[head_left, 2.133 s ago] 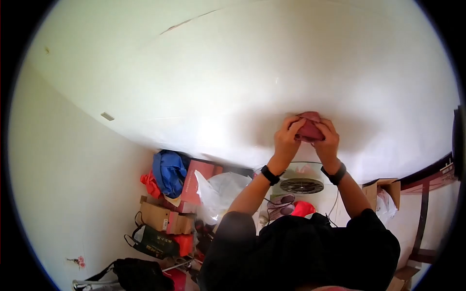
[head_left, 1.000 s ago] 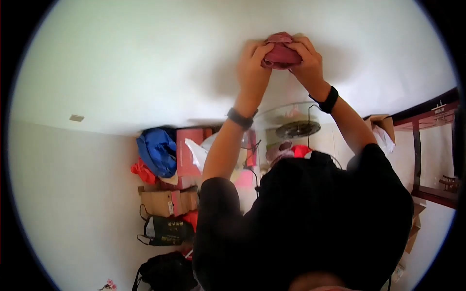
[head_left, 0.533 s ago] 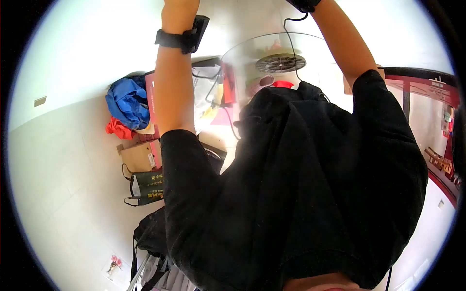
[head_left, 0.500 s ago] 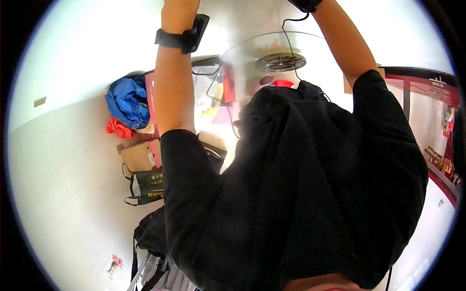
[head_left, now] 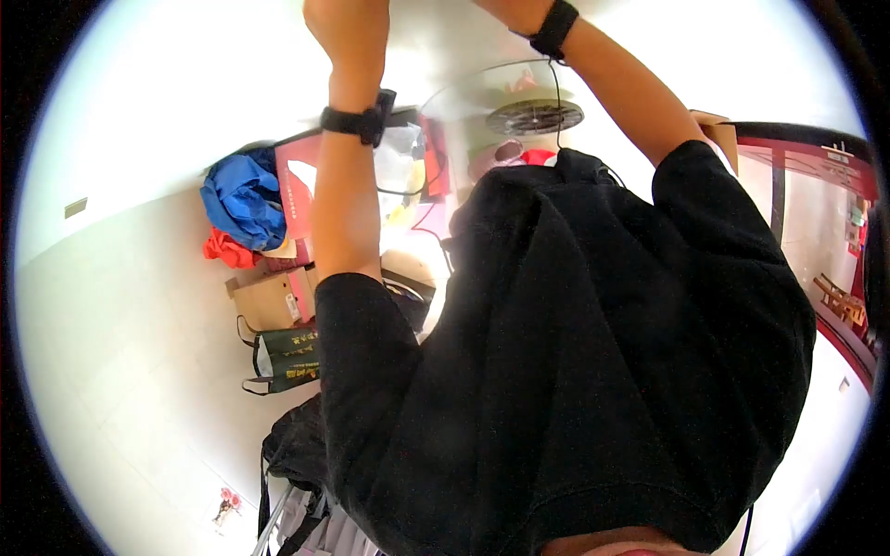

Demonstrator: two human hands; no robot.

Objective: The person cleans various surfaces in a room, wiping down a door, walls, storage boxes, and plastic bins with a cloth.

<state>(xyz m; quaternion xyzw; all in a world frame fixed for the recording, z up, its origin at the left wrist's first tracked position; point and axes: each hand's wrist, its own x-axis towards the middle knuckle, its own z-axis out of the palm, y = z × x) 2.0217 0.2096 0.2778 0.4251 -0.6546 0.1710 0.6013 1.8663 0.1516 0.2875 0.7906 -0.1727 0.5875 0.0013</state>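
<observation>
At the top edge, my left hand [head_left: 348, 28] shows only its back and wrist; its fingers are out of the picture. A black strap with a small black device [head_left: 375, 118] is around that wrist. My right hand [head_left: 514, 9] is also cut off by the top edge, with its fingers out of sight. On the right wrist sits a black wristband [head_left: 554, 30], and a thin black cable [head_left: 558, 93] hangs near it. Both forearms reach over a pale surface. Whether either hand holds anything cannot be seen. My black shirt [head_left: 575, 352] fills the middle.
A round clear glass top [head_left: 445, 97] shows a grey slotted disc [head_left: 535, 117]. To the left lie a blue crumpled bag [head_left: 243, 199], a red bag [head_left: 229, 248], a cardboard box [head_left: 262, 303] and a dark green carrier bag [head_left: 295, 357]. A red-framed cabinet [head_left: 816, 162] stands right.
Both arms have shifted, bringing more of the hands into the picture. The right hand has moved left and closer to the left one. The left wrist has moved slightly right and lower.
</observation>
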